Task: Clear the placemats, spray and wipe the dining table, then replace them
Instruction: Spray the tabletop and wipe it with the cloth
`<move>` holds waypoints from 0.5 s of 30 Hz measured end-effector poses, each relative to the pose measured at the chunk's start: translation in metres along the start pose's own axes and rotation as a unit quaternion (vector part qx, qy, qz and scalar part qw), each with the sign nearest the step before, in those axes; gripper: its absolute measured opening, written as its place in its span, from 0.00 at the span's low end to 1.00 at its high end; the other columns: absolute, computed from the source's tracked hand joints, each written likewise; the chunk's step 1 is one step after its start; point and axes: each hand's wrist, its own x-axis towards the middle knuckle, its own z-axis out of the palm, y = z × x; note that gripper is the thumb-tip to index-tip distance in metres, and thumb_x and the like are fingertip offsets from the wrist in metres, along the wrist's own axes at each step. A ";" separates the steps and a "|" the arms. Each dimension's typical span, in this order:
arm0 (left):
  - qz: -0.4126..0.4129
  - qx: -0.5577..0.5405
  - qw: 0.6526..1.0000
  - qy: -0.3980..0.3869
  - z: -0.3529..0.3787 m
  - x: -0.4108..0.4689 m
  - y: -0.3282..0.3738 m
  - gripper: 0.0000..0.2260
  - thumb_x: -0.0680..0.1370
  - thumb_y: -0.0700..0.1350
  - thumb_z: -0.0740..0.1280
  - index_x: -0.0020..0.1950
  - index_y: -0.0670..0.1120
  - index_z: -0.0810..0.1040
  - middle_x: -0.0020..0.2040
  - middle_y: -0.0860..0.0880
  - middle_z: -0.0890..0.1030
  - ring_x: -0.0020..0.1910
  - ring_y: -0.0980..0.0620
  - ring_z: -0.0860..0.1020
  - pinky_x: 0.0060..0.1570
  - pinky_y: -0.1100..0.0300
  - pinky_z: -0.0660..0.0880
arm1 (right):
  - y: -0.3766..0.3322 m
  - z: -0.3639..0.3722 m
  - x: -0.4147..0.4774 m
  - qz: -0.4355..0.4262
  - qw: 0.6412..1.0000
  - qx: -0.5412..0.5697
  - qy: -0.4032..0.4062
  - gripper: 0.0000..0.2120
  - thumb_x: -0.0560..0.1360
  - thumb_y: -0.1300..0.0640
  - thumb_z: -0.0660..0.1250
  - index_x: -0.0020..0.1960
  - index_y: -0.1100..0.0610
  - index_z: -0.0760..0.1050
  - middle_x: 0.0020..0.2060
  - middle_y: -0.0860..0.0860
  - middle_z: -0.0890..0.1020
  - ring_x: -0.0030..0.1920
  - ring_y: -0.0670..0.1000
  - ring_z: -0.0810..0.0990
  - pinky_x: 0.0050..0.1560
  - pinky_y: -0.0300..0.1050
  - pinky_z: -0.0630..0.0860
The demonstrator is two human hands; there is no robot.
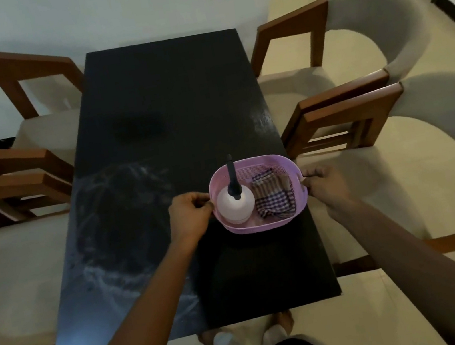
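Observation:
A pink plastic basket (270, 222) sits over the right half of the black dining table (165, 98). Inside it stand a white spray bottle (234, 204) with a dark nozzle and a folded purple checked cloth (274, 196). My left hand (189, 213) grips the basket's left rim. My right hand (323, 183) grips its right rim. Whether the basket rests on the table or is lifted just above it, I cannot tell. Wet streaks show on the table's left side. No placemats are in view.
Wooden chairs with beige cushions stand on both sides, two at the left (8, 166) and two at the right (360, 108). A white wall lies beyond the table's far end. My feet show at the near edge on a tiled floor (376, 298).

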 end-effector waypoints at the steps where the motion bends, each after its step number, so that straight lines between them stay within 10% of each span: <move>1: -0.003 0.001 1.000 -0.003 0.006 0.000 0.002 0.07 0.77 0.39 0.76 0.52 0.50 0.88 0.43 0.56 0.87 0.41 0.60 0.86 0.50 0.57 0.85 | 0.003 -0.005 0.002 0.004 1.000 0.003 0.002 0.06 0.79 0.65 0.69 0.55 0.61 0.83 0.48 0.58 0.86 0.51 0.57 0.85 0.49 0.51 0.84; 9: -0.024 -0.005 1.000 -0.005 0.022 -0.001 -0.002 0.10 0.76 0.38 0.77 0.53 0.51 0.85 0.45 0.53 0.87 0.43 0.56 0.87 0.53 0.49 0.85 | 0.015 -0.011 0.013 0.012 1.000 -0.028 0.004 0.02 0.79 0.63 0.71 0.52 0.59 0.81 0.46 0.54 0.83 0.51 0.56 0.84 0.43 0.44 0.80; 12: 0.018 0.069 0.997 -0.016 0.022 0.002 0.002 0.32 0.72 0.42 0.80 0.75 0.48 0.74 0.63 0.49 0.81 0.61 0.52 0.81 0.67 0.46 0.79 | 0.009 -0.011 0.012 -0.083 0.984 -0.151 0.044 0.13 0.80 0.60 0.72 0.64 0.57 0.77 0.54 0.52 0.81 0.50 0.50 0.80 0.46 0.41 0.77; 15: 0.111 0.198 0.973 -0.044 0.028 0.004 0.012 0.52 0.67 0.53 0.83 0.84 0.55 0.57 0.84 0.49 0.58 0.84 0.45 0.55 0.81 0.39 0.55 | -0.011 0.001 0.001 -0.222 0.930 -0.295 -0.001 0.17 0.79 0.54 0.73 0.67 0.50 0.77 0.59 0.48 0.81 0.55 0.48 0.80 0.53 0.43 0.81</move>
